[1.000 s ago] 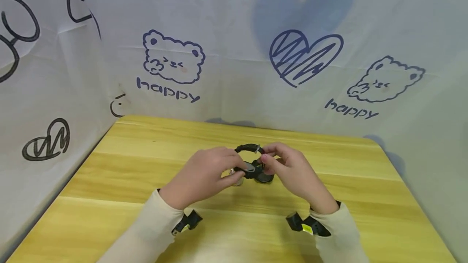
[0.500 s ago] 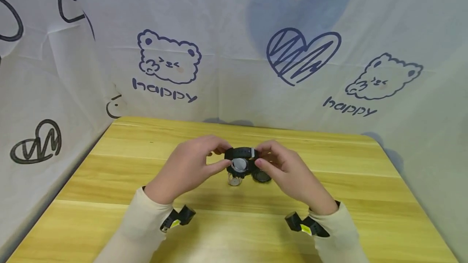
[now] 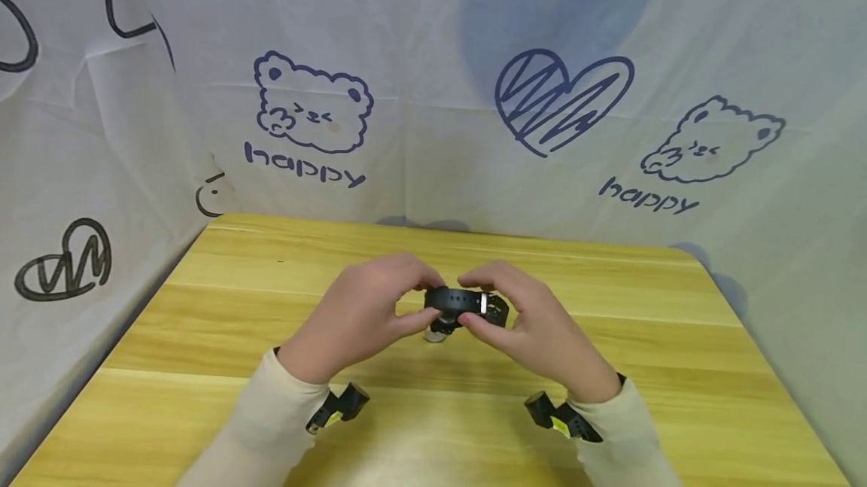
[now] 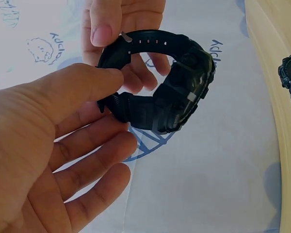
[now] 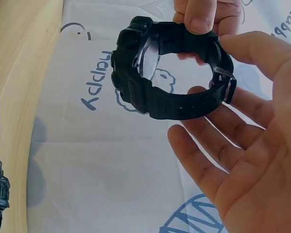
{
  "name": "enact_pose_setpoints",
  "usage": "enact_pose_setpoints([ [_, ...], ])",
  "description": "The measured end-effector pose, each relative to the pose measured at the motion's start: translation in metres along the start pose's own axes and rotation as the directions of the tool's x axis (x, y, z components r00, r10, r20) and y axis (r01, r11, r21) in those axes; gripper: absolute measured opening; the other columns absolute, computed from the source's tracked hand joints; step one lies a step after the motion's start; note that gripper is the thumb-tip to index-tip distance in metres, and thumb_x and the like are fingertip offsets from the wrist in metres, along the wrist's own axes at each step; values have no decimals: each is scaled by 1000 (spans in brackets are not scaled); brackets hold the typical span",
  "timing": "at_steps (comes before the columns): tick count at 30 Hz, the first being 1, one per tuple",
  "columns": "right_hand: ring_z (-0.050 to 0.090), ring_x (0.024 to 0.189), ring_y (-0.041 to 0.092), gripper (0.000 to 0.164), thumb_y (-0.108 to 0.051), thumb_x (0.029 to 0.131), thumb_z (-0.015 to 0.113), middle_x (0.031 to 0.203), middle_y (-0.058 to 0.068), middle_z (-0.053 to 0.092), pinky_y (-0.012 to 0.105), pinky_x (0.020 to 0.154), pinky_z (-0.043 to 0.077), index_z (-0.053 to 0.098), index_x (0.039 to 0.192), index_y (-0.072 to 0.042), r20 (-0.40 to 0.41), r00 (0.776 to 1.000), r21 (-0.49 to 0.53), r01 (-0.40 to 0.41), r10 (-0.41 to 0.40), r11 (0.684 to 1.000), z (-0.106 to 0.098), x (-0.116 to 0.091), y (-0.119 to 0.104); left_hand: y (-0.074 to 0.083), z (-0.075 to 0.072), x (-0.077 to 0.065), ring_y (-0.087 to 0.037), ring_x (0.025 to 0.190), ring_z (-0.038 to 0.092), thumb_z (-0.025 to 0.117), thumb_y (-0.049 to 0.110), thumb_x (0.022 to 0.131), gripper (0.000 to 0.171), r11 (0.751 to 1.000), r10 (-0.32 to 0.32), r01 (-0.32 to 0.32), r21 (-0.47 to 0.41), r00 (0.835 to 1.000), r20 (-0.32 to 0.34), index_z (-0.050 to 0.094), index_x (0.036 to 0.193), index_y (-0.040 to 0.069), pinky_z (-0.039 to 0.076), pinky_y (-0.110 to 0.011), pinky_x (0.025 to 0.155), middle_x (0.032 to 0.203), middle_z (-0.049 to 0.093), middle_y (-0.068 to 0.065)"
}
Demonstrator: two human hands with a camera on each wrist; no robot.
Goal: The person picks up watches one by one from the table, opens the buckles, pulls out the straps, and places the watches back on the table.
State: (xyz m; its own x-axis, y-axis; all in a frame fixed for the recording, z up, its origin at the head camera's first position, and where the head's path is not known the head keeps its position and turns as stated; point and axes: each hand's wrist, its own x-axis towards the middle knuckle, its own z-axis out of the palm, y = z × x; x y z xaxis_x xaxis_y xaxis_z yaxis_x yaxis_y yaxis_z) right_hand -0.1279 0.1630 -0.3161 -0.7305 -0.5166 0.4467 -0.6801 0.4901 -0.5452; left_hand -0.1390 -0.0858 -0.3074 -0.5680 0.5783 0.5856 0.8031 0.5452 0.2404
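A black wristwatch [image 3: 455,300] with its strap buckled into a loop is held up over the table between both hands. My left hand [image 3: 362,321] pinches the strap, thumb on one side and index finger behind, its other fingers loosely extended in the left wrist view. From the other side my right hand [image 3: 538,325] holds the strap near the metal buckle [image 5: 225,73], thumb and fingers about the band. The thick case [image 4: 186,92] points away from both palms. In the right wrist view the pale case back [image 5: 149,58] shows inside the loop.
Behind the held watch a second black watch [image 3: 499,311] lies on the wooden table [image 3: 433,412]. Beside it is a light metal-coloured watch [image 3: 435,336], partly covered in the head view. White cloth [image 3: 420,148] with blue drawings hangs behind the table.
The watch has turned in the hands: its pale case back faced the head camera half a second ago, and now the strap and buckle face it. Both hands stay close together.
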Motion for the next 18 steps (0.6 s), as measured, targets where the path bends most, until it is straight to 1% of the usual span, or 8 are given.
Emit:
enact_pose_setpoints([
  [4, 62, 97, 9, 26, -16, 94, 78, 114, -9, 67, 37, 82, 56, 69, 118, -20, -8, 999, 11, 32, -32, 999, 0, 1, 1, 2, 2, 1, -8, 83, 65, 87, 21, 85, 25, 999, 40, -40, 7, 999, 3, 74, 106, 15, 56, -25, 72, 98, 71, 5],
  [7, 60, 91, 8, 22, -13, 94, 77, 109, -9, 67, 33, 77, 55, 70, 113, -21, -18, 998, 16, 66, -65, 998, 1, 2, 3, 3, 3, 2, -7, 83, 64, 86, 21, 86, 24, 998, 54, -54, 16, 999, 4, 74, 106, 15, 55, -24, 70, 97, 70, 6],
  [11, 58, 85, 8, 21, -11, 94, 76, 106, -9, 67, 31, 71, 54, 70, 111, -21, -29, 996, -6, 89, -89, 996, 1, 2, 5, 4, 5, 2, -8, 86, 65, 85, 21, 86, 25, 999, 53, -53, 9, 999, 0, 73, 107, 15, 55, -25, 71, 98, 70, 6],
  [15, 57, 81, 7, 20, -12, 93, 77, 105, -8, 67, 29, 65, 54, 69, 110, -20, -27, 996, -17, 80, -81, 997, 0, 2, 5, 5, 7, 3, -9, 89, 65, 83, 23, 88, 27, 999, 52, -52, 2, 999, 4, 73, 112, 14, 56, -25, 74, 101, 70, 5],
  [18, 58, 82, 7, 21, -11, 93, 77, 105, -8, 66, 30, 65, 55, 69, 110, -20, -32, 996, -23, 81, -81, 996, 1, 1, 6, 5, 9, 3, -9, 89, 65, 82, 28, 90, 30, 999, 51, -51, -1, 999, 10, 73, 115, 15, 56, -25, 74, 103, 70, 5],
])
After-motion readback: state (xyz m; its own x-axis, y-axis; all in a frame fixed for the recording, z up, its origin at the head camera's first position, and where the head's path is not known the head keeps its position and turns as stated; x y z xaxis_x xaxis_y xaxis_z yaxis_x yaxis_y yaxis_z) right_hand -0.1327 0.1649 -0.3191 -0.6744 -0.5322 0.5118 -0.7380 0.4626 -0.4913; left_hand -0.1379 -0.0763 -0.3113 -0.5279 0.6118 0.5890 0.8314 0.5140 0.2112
